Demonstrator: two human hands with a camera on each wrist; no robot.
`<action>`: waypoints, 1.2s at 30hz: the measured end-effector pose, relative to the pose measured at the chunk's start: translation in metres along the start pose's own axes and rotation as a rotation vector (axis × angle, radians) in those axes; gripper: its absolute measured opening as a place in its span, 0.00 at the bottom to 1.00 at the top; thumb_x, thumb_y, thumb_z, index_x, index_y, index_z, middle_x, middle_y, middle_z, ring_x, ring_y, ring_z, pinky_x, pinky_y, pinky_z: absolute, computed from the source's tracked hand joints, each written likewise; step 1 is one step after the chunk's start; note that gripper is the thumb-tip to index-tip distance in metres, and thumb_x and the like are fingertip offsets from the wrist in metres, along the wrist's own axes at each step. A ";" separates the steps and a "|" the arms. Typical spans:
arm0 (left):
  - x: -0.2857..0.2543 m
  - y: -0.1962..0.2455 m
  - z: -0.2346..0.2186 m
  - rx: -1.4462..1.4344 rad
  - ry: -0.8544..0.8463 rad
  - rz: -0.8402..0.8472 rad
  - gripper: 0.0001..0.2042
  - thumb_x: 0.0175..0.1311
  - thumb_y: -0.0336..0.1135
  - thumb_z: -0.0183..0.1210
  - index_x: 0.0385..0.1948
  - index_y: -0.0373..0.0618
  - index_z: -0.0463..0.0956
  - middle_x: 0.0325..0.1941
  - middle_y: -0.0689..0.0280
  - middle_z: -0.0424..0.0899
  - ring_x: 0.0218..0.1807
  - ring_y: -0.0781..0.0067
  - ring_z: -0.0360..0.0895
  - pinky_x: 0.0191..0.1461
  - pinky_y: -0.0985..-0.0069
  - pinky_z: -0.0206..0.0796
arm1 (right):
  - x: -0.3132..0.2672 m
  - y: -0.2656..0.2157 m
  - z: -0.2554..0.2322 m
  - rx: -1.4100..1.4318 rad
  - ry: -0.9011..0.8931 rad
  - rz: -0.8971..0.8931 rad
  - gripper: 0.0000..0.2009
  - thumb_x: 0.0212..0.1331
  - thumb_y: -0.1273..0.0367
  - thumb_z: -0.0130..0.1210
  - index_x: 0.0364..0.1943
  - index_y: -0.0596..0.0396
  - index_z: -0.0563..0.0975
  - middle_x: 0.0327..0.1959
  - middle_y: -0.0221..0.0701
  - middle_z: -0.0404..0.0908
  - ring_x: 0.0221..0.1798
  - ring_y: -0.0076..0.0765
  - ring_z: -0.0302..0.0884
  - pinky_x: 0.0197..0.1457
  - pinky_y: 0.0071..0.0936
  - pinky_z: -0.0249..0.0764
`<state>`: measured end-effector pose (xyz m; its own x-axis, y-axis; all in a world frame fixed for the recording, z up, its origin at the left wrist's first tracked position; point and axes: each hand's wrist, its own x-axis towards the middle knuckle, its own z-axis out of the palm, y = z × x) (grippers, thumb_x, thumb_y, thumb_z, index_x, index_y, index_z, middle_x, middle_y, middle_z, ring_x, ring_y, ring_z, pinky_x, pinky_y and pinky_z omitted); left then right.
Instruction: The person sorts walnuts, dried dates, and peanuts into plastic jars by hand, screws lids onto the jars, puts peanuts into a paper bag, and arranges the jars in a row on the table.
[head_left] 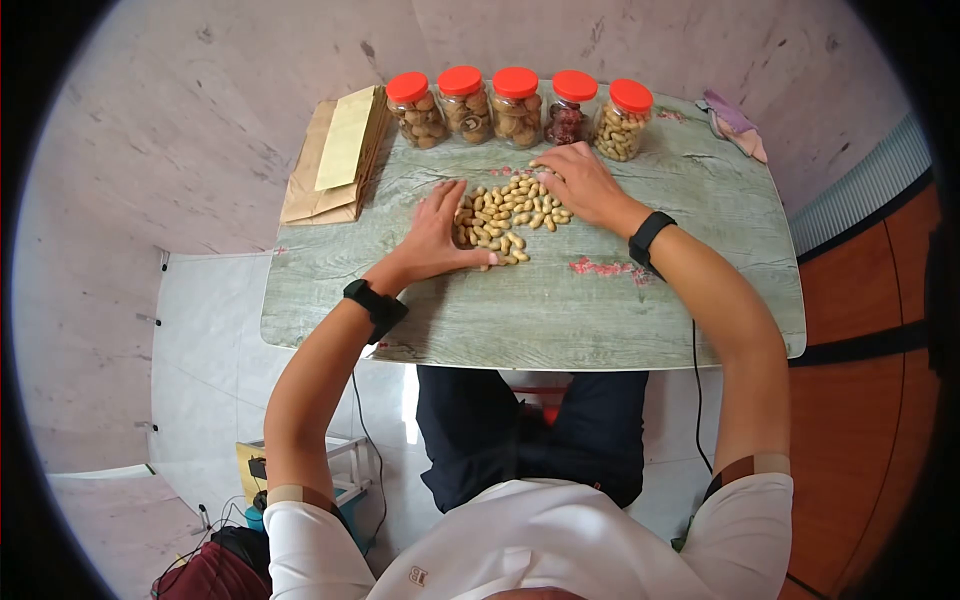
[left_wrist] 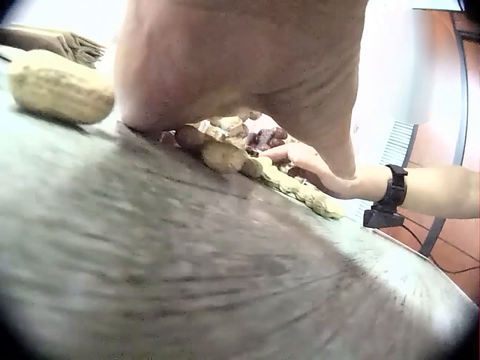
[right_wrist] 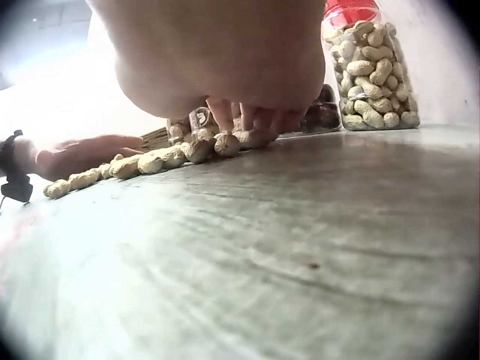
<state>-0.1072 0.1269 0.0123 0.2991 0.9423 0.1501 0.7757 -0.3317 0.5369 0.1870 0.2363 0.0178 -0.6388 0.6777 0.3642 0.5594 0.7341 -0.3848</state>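
— Gathering is what seems to be going on: both hands are lying flat on the pile of pale tan unshelled peanuts (head_left: 505, 215), which is sitting near the middle of the grey-green wood-grain tabletop (head_left: 560, 310), just in front of the jars

— How are the hands lying?

— The left hand (head_left: 437, 235) is resting palm down on the pile's left edge, fingers straight and spread, gripping nothing. The right hand (head_left: 580, 180) is lying on the far right edge, fingers extended with the tips touching the peanuts; the right wrist view is showing fingertips (right_wrist: 225, 116) pressing onto nuts, not pinching any

— So which step is this?

— I am judging it as corralling the loose nuts between the two palms. The next move is probably calling for an even inward sweep, keeping palms low so nothing is slipping underneath or rolling off toward the table edge

— And how are the peanuts looking?

— Dry, ridged shells, lying in a loose single layer, stretched diagonally. One stray peanut (left_wrist: 58, 88) is lying apart by the left wrist. Behind the pile, five clear plastic jars with red lids (head_left: 517, 105) are standing in a row, the rightmost one (right_wrist: 373, 67) holding the same peanuts
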 end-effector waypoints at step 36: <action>-0.039 0.039 0.042 -0.003 0.257 -0.237 0.67 0.42 0.53 0.82 0.78 0.30 0.43 0.80 0.35 0.48 0.84 0.37 0.44 0.84 0.54 0.46 | -0.032 -0.038 0.023 0.073 -0.097 0.098 0.44 0.73 0.41 0.47 0.76 0.67 0.57 0.80 0.58 0.51 0.83 0.62 0.47 0.84 0.50 0.48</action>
<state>-0.0652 0.0750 -0.0071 -0.0393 0.9737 0.2246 0.8051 -0.1023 0.5843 0.1737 0.1855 0.0012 -0.6330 0.7362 0.2392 0.5842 0.6571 -0.4764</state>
